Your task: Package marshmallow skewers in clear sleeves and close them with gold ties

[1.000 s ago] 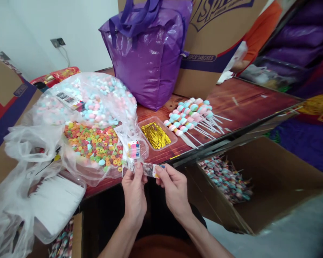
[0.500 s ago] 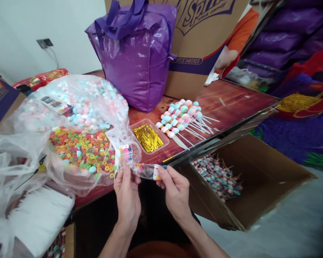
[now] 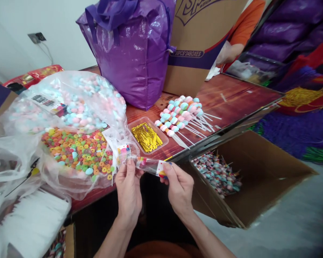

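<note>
Between my hands stretches a clear plastic wrapper [image 3: 150,165] with a printed, dotted band at its right end. My left hand [image 3: 129,190] pinches its left end, and my right hand [image 3: 179,184] grips the printed end. Just beyond them, a shallow clear tray [image 3: 165,140] holds gold twist ties [image 3: 147,137]. Marshmallow candy skewers [image 3: 181,113] on white sticks lie in a pile to the right of the tray. On the left, ring candies [image 3: 80,148] and pastel marshmallows [image 3: 82,114] fill a clear plastic bag, with small printed wrappers [image 3: 123,152] at its near right edge.
A purple zip bag [image 3: 129,53] and a large cardboard box [image 3: 188,75] stand behind. An open carton [image 3: 269,172] with many wrapped candies sits below the table's right edge. White sticks [image 3: 29,222] lie lower left. Another person's arm [image 3: 238,43] shows at back right.
Both hands have stayed on the wrapper; my right hand has shifted slightly right, stretching it a little farther. The view has tilted downward slightly.
</note>
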Demonstrator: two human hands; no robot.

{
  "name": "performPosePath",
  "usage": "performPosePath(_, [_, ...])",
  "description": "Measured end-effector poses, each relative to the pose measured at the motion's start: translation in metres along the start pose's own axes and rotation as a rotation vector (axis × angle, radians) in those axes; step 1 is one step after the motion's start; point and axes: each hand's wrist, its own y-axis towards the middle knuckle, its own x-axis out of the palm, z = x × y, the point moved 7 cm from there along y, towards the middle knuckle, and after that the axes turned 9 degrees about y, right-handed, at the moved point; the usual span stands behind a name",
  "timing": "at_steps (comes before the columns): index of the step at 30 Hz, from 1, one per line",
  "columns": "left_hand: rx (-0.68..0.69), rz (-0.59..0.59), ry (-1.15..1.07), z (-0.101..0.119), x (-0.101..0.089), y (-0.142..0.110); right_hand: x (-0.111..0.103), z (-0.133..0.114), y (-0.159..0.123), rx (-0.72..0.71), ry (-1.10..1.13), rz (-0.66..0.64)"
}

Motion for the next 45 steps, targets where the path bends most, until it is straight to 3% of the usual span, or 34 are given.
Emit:
performPosePath(6, [-0.028,0.017,-0.028,-0.004,0.003,0.002,-0.002,-0.002,0.01,-0.025,-0.075,-0.058])
performPosePath(10, [-0.018,0.093,-0.089,-0.001,0.0,0.01,-0.023,-0.011,0.039,-0.159,-0.178,0.091])
performPosePath(14, [0.001,0.166,-0.105,0.007,-0.013,0.02,-0.04,-0.017,0.087,-0.422,-0.725,0.138])
performPosePath(17, [0.014,0.187,-0.087,0.011,-0.02,0.025,-0.044,0.001,0.117,-0.426,-1.081,0.079])
performPosePath(21, [0.033,0.208,-0.092,0.014,-0.027,0.031,-0.041,0.018,0.129,-0.449,-1.15,0.012])
performPosePath(27, [0.033,0.244,-0.094,0.019,-0.037,0.038,-0.049,-0.012,0.106,-0.574,-0.859,0.143])
performPosePath(31, [0.023,0.262,-0.122,0.021,-0.041,0.04,-0.047,-0.038,0.058,-0.562,-0.573,0.022])
performPosePath(34, [0.023,0.259,-0.131,0.022,-0.041,0.041,-0.036,-0.042,0.015,-0.542,-0.472,-0.149])
performPosePath(37, [0.023,0.249,-0.14,0.021,-0.039,0.04,-0.03,-0.042,-0.012,-0.586,-0.433,-0.225])
performPosePath(45, [0.074,0.189,-0.081,0.023,-0.035,0.036,-0.029,-0.04,-0.015,-0.646,-0.477,-0.304])
